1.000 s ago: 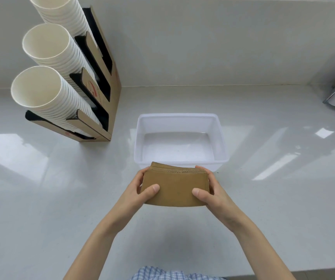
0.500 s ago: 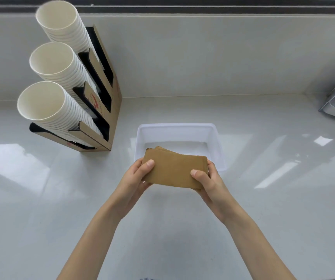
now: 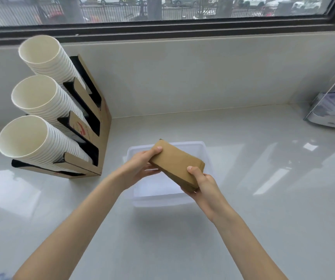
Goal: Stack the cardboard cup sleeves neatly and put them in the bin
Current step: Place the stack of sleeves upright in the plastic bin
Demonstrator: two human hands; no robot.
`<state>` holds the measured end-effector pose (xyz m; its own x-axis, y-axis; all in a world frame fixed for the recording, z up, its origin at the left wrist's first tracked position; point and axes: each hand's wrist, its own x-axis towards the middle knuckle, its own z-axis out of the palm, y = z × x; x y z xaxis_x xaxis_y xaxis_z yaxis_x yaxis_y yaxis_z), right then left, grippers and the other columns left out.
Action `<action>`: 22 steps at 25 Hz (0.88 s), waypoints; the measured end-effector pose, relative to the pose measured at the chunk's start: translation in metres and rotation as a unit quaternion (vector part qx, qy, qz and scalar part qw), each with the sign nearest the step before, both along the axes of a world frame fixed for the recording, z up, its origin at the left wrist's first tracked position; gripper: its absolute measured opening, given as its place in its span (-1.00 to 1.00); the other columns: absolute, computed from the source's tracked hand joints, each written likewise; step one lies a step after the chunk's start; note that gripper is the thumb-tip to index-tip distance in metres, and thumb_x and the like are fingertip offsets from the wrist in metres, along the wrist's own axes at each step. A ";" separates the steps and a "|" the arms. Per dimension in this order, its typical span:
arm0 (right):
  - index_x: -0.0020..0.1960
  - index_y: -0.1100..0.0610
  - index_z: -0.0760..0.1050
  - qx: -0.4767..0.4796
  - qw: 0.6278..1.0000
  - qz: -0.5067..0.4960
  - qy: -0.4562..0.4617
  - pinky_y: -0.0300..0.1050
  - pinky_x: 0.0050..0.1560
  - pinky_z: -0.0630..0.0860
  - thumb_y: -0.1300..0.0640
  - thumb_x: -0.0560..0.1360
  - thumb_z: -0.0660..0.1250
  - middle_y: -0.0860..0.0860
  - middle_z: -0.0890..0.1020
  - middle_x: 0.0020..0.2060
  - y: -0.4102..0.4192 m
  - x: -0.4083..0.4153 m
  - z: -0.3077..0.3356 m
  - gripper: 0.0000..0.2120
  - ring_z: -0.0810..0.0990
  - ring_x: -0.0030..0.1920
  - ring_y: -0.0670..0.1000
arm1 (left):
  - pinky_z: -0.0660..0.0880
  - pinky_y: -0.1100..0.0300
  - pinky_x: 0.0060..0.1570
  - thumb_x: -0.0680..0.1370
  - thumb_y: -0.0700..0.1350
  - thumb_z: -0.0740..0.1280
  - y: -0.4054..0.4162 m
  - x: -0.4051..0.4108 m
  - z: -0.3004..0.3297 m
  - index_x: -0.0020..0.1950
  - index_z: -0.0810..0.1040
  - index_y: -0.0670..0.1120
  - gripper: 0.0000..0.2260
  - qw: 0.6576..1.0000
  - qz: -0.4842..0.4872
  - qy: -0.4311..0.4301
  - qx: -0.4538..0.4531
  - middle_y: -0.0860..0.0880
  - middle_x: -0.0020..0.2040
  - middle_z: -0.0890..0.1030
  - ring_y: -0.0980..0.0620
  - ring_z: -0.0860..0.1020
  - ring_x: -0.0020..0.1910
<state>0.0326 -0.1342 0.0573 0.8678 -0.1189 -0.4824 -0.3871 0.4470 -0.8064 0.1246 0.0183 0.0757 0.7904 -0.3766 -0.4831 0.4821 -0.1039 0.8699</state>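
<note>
A neat stack of brown cardboard cup sleeves (image 3: 177,162) hangs above the white plastic bin (image 3: 158,200), turned at an angle with its far end to the left. My left hand (image 3: 140,168) holds the stack's far left end, thumb on top. My right hand (image 3: 200,183) grips the near right end, thumb on top and fingers under it. The bin stands on the white counter directly beneath the stack, and my hands hide part of its inside.
A cardboard dispenser (image 3: 94,126) with three rows of white paper cups (image 3: 39,98) stands at the left against the wall. A clear stand with papers (image 3: 332,110) sits at the far right. A window runs along the back.
Both hands have carried the sleeve stack forward from in front of the bin to above it and turned it at an angle. The view has tilted upward.
</note>
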 end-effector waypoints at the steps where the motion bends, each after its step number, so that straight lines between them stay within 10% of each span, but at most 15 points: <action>1: 0.12 0.26 0.47 0.015 1.000 -0.014 0.004 -0.21 -0.12 0.48 0.12 0.52 0.21 0.07 0.56 -0.14 -0.002 0.003 0.000 -0.74 0.52 -0.13 -0.02 | 0.48 0.08 0.17 0.49 0.01 0.27 -0.007 0.008 0.002 0.00 0.48 -0.10 -0.80 1.000 -0.004 0.007 0.013 -0.07 -0.02 0.53 -0.05 0.56 0.01; 16: -0.22 0.09 0.38 0.223 0.937 -0.207 0.170 -0.14 -0.25 0.30 0.16 0.49 0.16 0.08 0.48 -0.27 -0.009 0.044 -0.005 -0.88 0.40 -0.28 0.04 | 0.52 0.10 -0.18 0.46 -0.04 0.31 -0.074 0.042 -0.033 -0.08 0.50 -0.10 -0.86 0.988 -0.055 0.139 0.034 -0.05 -0.14 0.54 -0.04 0.52 -0.12; 22: -0.20 0.12 0.39 0.247 0.918 -0.215 0.223 0.13 0.33 0.16 0.16 0.50 0.12 0.14 0.48 -0.05 -0.010 0.053 -0.014 -0.87 0.37 0.09 0.14 | 0.51 0.10 -0.19 0.46 -0.05 0.29 -0.082 0.046 -0.049 -0.10 0.48 -0.11 -0.86 0.982 -0.060 0.156 0.085 -0.07 -0.16 0.52 -0.05 0.50 -0.16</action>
<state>0.0855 -0.1440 0.0428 0.4952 -0.0745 -0.8656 -0.3317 0.9046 -0.2676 0.1701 -0.0641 0.0269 0.5483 -0.3512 -0.7590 0.6979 -0.3079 0.6466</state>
